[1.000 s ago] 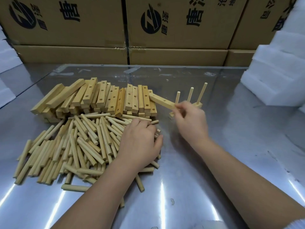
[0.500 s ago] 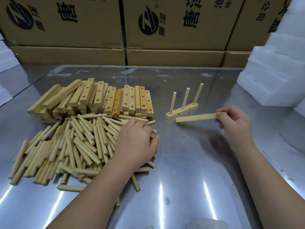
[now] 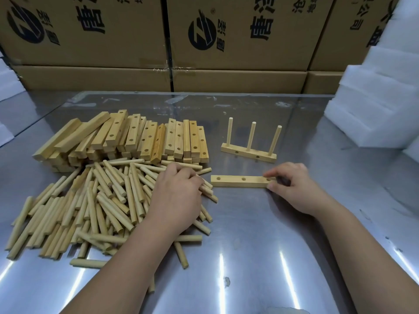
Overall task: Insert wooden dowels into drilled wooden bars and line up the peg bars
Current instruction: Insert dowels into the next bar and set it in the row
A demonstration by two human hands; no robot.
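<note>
A drilled wooden bar (image 3: 240, 181) with three holes facing up lies flat on the metal table. My right hand (image 3: 292, 186) pinches its right end. Behind it stands a finished peg bar (image 3: 248, 154) with three upright dowels. My left hand (image 3: 176, 196) rests on the right side of the pile of loose dowels (image 3: 90, 205), its fingers curled round a few dowels. A stack of drilled bars (image 3: 140, 137) lies behind the dowels.
Cardboard boxes (image 3: 238, 41) form a wall along the table's far edge. White foam blocks (image 3: 374, 105) stand at the right. The shiny metal table (image 3: 260, 257) stretches bare toward me between my forearms.
My right hand lifted a bar off the stack, carried it right, and has set it flat in front of the finished peg bar. My left hand stayed on the dowel pile.
</note>
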